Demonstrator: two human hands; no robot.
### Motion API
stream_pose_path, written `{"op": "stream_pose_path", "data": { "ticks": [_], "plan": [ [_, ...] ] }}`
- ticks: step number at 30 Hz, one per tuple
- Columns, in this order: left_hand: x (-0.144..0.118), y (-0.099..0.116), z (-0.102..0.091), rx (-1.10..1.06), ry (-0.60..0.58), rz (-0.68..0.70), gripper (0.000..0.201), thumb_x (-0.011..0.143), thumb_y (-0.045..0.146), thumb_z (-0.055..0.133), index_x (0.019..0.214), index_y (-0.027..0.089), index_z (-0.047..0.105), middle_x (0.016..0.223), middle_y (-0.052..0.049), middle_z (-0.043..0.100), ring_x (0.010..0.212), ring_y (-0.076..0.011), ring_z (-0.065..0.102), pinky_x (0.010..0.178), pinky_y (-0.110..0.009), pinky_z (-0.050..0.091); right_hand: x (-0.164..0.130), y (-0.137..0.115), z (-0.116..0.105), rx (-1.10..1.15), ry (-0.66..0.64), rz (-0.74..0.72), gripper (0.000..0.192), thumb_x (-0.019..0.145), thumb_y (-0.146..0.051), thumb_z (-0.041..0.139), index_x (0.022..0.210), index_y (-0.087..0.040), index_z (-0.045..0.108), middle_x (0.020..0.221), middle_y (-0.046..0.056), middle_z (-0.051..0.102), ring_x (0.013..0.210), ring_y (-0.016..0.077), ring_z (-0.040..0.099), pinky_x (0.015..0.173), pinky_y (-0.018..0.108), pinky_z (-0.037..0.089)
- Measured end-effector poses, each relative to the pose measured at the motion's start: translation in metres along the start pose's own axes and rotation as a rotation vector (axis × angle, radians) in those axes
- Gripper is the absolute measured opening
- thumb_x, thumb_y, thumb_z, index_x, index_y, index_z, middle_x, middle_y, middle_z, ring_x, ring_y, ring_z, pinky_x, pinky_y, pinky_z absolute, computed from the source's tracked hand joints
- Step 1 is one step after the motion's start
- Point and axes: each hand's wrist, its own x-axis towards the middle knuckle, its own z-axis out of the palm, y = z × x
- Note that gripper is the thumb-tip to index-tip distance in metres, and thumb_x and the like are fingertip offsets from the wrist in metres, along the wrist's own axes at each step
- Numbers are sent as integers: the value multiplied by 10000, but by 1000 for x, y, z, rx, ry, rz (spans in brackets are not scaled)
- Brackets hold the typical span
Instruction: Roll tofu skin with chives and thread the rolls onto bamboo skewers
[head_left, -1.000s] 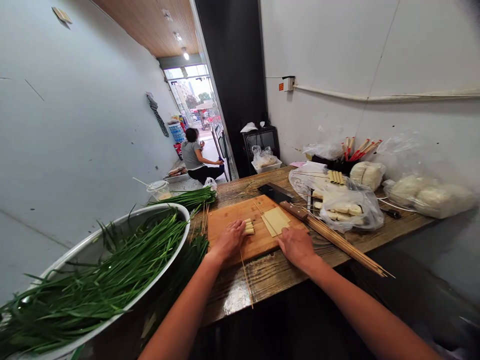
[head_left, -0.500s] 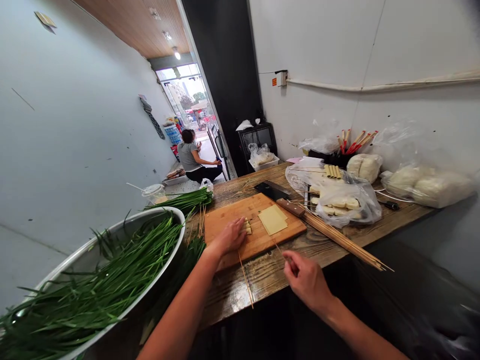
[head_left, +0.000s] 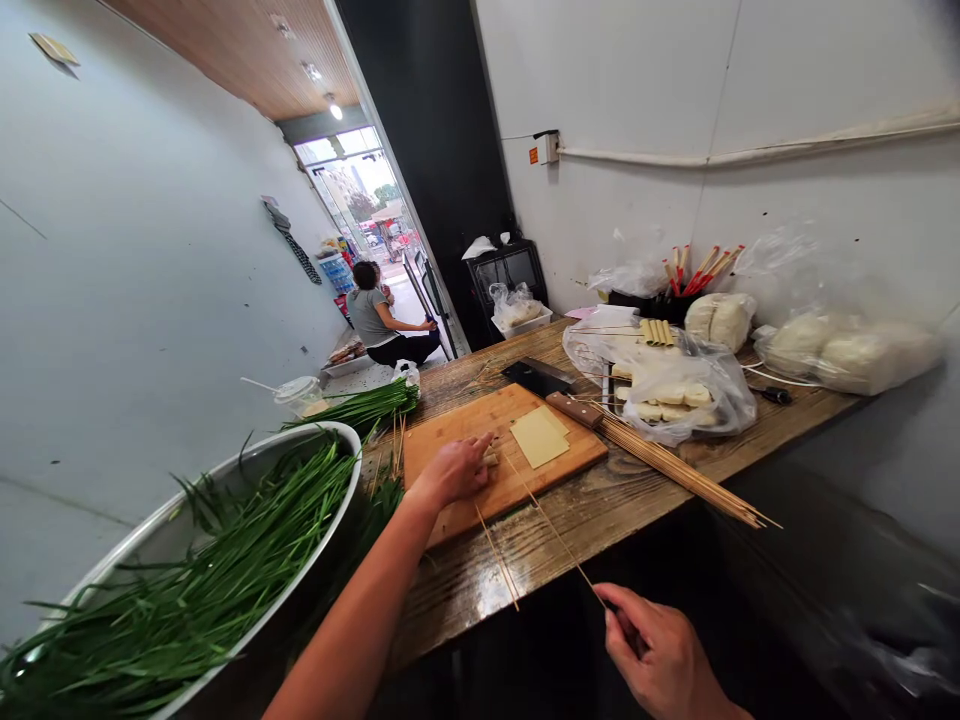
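Observation:
My left hand point(head_left: 459, 468) rests on the wooden cutting board point(head_left: 442, 432), its fingers holding down a small rolled piece of pale yellow tofu skin point(head_left: 490, 459) that they partly cover. Two thin skewers point(head_left: 498, 556) run from beneath this hand past the board's near edge. Pinched in my right hand point(head_left: 654, 640), beyond the table's front edge, is a single bamboo skewer point(head_left: 559, 537). Its far tip points at the board, just right of the roll. Flat yellow tofu skin sheets point(head_left: 540, 438) lie stacked on the board's right part.
A large bowl of green chives point(head_left: 225, 550) stands at left, more chives point(head_left: 367, 403) behind. A cleaver point(head_left: 540, 378) and a skewer bundle point(head_left: 675, 475) lie right of the board. Beyond sits a bagged tray of pale pieces point(head_left: 667, 400). A person point(head_left: 379, 318) squats near the doorway.
My right hand has drawn back toward me and to the right, with the long skewer now plainly visible. The left hand's index finger has stretched out over the rolls. The view has shifted slightly.

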Motion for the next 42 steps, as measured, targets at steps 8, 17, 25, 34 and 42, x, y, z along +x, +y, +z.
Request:
{"op": "stream_pose_path", "data": {
  "ticks": [8,17,25,34,42],
  "plan": [
    [-3,0,-1,-44,24,-7,583,751,181,466,1324,117,375,1092,-157,616,993,-270,585,871,-386,462,1,-6,4,-22,-58,-17,231,829,-147,421,937,-147,625,523,-32,569,411,79,522,450,179,427],
    [-7,2,-4,-69,18,-28,542,793,241,480,1315,136,379,1217,-155,564,1087,-261,555,934,-377,443,13,-13,4,-46,-73,64,274,862,-223,394,934,-161,651,514,-20,574,396,88,511,438,185,415],
    [-17,-5,17,-212,135,-73,443,890,366,394,1284,165,429,1315,-109,499,1230,-217,447,1042,-369,358,7,-17,-4,-31,-134,68,335,902,-254,383,1134,-153,602,512,-13,606,373,95,525,400,187,390],
    [-23,8,26,-141,78,-127,477,933,298,261,1390,161,283,1439,-108,324,1358,-198,219,1116,-473,118,11,-23,3,22,-158,-6,345,885,-178,371,1145,-138,594,509,-13,597,383,92,533,412,184,388],
    [-28,16,20,-66,33,-137,591,914,427,282,1427,150,184,1466,-130,248,1376,-226,155,1105,-489,-33,9,-20,15,-18,-166,-16,351,885,-154,356,1141,-98,589,525,0,602,404,95,538,438,196,377]
  ]
}}
